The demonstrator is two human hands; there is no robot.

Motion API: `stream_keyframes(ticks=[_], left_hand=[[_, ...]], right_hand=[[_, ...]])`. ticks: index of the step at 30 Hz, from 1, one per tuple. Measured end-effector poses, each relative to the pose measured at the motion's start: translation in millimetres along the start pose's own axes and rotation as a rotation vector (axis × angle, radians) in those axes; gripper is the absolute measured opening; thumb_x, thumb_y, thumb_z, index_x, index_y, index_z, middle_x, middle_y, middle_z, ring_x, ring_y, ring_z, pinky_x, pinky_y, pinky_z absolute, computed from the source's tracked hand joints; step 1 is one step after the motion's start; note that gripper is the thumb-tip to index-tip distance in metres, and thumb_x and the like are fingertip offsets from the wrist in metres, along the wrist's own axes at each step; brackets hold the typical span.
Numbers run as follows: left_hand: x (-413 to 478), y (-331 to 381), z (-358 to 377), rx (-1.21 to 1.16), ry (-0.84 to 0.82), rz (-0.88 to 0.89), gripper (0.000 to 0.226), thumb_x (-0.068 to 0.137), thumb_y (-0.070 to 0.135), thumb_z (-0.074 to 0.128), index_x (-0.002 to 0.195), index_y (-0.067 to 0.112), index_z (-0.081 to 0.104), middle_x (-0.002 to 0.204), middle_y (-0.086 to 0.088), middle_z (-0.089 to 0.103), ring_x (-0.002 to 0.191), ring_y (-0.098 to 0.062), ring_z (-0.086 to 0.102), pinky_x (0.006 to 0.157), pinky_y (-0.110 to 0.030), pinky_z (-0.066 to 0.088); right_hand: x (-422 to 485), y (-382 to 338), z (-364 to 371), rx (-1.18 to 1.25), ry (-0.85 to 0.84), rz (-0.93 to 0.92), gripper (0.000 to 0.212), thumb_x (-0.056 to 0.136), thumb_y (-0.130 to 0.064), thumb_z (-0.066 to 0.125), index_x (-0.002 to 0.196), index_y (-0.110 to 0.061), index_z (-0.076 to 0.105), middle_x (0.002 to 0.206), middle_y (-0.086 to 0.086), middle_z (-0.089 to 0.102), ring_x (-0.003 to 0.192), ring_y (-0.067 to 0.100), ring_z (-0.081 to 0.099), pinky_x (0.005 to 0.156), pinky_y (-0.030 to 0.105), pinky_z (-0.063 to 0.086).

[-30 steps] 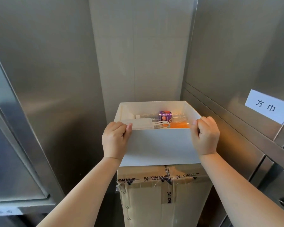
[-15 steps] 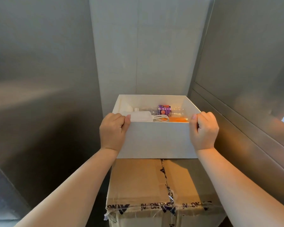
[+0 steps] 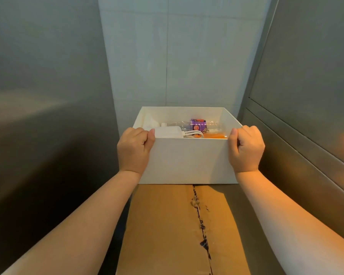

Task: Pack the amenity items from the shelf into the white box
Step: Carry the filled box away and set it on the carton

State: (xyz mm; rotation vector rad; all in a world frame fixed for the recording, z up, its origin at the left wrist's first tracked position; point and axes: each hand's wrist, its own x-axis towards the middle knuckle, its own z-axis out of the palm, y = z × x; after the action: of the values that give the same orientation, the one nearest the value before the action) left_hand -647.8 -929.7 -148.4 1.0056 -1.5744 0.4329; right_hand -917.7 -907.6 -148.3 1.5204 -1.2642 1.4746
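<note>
The open white box [image 3: 189,161] rests on the far end of a taped cardboard carton [image 3: 177,225]. My left hand [image 3: 134,149] grips its near left corner and my right hand [image 3: 245,148] grips its near right corner, thumbs over the rim. Inside lie a clear plastic bottle with a purple label [image 3: 198,125], a white power bank with a looped cable [image 3: 170,132], and an orange item [image 3: 214,135]. The box's near wall hides the lower parts of these items.
Brushed steel panels stand close on the left [image 3: 44,116] and on the right [image 3: 310,86]. A pale tiled wall [image 3: 177,56] closes the narrow gap behind the box. The carton fills most of the floor width between the panels.
The view has tilted and moved forward: the labelled shelf at right has left the frame, and more of the carton's top shows. Both hands keep the same grip on the box.
</note>
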Motion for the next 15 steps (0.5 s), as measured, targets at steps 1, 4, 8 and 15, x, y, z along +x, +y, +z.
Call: stream_keyframes(ticks=[1, 4, 8, 15], left_hand=[[1.3, -2.7, 4.6, 0.002, 0.0, 0.0, 0.049, 0.096, 0.031, 0.042, 0.061, 0.003, 0.06, 0.058, -0.008, 0.057, 0.063, -0.008, 0.041, 0.058, -0.008, 0.024], [5.5, -10.2, 15.9, 0.0, -0.004, 0.008, 0.049, 0.097, 0.031, 0.042, 0.06, 0.003, 0.059, 0.057, -0.008, 0.056, 0.059, -0.013, 0.044, 0.055, -0.017, 0.03], [10.7, -14.3, 26.4, 0.002, -0.012, 0.012, 0.051, 0.098, 0.03, 0.04, 0.058, 0.003, 0.057, 0.055, -0.008, 0.053, 0.056, -0.019, 0.047, 0.052, -0.025, 0.035], [14.9, -21.3, 39.3, 0.016, -0.023, -0.01, 0.046, 0.096, 0.025, 0.044, 0.056, 0.003, 0.055, 0.054, -0.008, 0.051, 0.057, -0.016, 0.043, 0.054, -0.024, 0.032]], right_hand=[[0.8, 2.4, 4.1, -0.002, -0.005, -0.001, 0.05, 0.101, -0.029, 0.034, 0.06, -0.006, 0.052, 0.058, 0.008, 0.051, 0.059, 0.014, 0.041, 0.058, 0.023, 0.03], [3.8, 6.4, 15.9, 0.0, -0.006, -0.001, 0.05, 0.1, -0.028, 0.034, 0.059, -0.006, 0.051, 0.057, 0.008, 0.049, 0.057, 0.016, 0.041, 0.057, 0.023, 0.029], [6.3, 11.6, 27.6, 0.005, -0.007, -0.001, 0.05, 0.1, -0.027, 0.034, 0.059, -0.005, 0.051, 0.056, 0.009, 0.05, 0.056, 0.017, 0.042, 0.056, 0.024, 0.03], [7.3, 18.2, 43.5, 0.012, -0.023, 0.024, 0.051, 0.1, -0.029, 0.034, 0.06, -0.004, 0.053, 0.057, 0.01, 0.051, 0.06, 0.013, 0.04, 0.059, 0.023, 0.029]])
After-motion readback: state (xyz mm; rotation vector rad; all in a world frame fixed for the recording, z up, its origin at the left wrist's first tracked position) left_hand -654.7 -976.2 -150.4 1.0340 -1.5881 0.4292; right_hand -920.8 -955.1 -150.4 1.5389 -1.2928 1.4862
